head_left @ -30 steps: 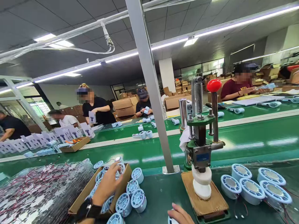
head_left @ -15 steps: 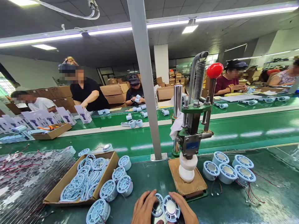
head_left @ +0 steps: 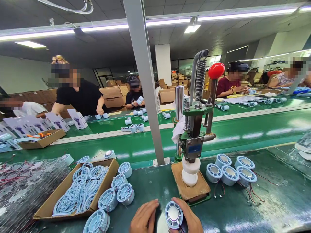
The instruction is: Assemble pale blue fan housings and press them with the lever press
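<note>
1. Right hand [head_left: 190, 216]: our grip clamped on one round blue part [head_left: 174, 214], silver disc up, on our side of the press [head_left: 194, 144].
2. Left hand [head_left: 145, 216]: our grip apart, near that part, over the tabletop [head_left: 148, 184].

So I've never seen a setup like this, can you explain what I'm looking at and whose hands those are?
There's no robot: a camera on a person's head looks forward and down at their own bare hands. The right hand holds a round blue part with a silver disc on top; the left hand is beside it, apparently empty. Ahead stands a hand press with a red-knobbed lever. On the green worktop, a cardboard box holds blue rings, and more round parts sit beside it and right of the press. Other people work across the green line.
</note>
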`<act>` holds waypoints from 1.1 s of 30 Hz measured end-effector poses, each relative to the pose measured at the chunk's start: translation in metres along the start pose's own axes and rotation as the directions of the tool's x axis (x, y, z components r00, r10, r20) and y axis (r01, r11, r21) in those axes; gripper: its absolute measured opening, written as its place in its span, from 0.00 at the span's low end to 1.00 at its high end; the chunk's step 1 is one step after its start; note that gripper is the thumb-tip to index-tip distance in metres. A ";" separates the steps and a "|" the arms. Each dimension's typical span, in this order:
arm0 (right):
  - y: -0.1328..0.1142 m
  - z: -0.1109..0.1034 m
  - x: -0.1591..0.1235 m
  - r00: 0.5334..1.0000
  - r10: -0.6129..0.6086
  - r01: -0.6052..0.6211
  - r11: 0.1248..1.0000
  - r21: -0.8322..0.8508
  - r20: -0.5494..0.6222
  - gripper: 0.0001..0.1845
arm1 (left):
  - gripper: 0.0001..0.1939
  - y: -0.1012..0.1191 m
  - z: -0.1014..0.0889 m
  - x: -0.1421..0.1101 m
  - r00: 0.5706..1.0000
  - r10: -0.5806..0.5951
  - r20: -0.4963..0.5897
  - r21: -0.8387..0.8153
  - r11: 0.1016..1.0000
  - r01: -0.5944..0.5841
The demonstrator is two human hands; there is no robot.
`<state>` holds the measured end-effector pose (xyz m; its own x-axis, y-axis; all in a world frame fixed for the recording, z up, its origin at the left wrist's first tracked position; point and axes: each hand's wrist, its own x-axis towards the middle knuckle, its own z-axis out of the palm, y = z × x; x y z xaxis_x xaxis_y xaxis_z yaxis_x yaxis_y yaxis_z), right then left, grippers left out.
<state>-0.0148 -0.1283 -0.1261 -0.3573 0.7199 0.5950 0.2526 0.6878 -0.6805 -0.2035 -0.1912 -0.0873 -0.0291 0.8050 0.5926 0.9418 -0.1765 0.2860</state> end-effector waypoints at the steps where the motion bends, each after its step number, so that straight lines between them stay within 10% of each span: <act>1: 0.001 0.000 -0.001 1.000 -0.005 0.005 1.000 -0.002 0.000 0.28 | 0.13 0.000 0.000 0.000 1.000 -0.004 0.018 -0.003 1.000 0.004; 8: 0.007 0.004 -0.006 0.999 -0.045 0.046 0.999 0.024 -0.020 0.28 | 0.28 -0.002 -0.004 -0.014 0.928 -0.023 0.373 0.015 1.000 0.019; 16: 0.006 -0.001 -0.005 0.998 -0.004 0.003 1.000 0.024 0.063 0.28 | 0.45 -0.031 -0.001 -0.052 0.954 -0.087 0.286 0.114 0.992 0.056; 20: -0.001 -0.006 -0.002 0.999 0.012 -0.013 1.000 0.025 0.043 0.28 | 0.38 -0.039 -0.006 -0.058 0.969 -0.029 0.244 0.053 0.998 0.016; 25: -0.009 -0.003 -0.001 0.999 0.032 -0.032 0.999 0.038 -0.004 0.27 | 0.37 -0.004 -0.003 -0.040 0.915 -0.386 0.116 -0.175 0.899 0.402; 33: 0.002 0.017 -0.010 0.981 -0.029 0.017 0.998 -0.063 -0.190 0.25 | 0.38 0.050 0.032 -0.002 0.968 -0.216 0.126 -0.240 0.940 0.241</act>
<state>-0.0256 -0.1358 -0.1407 -0.1867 0.7044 0.6848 0.3027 0.7044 -0.6420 -0.1455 -0.1837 -0.0980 -0.1890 0.8889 0.4174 0.7983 -0.1084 0.5924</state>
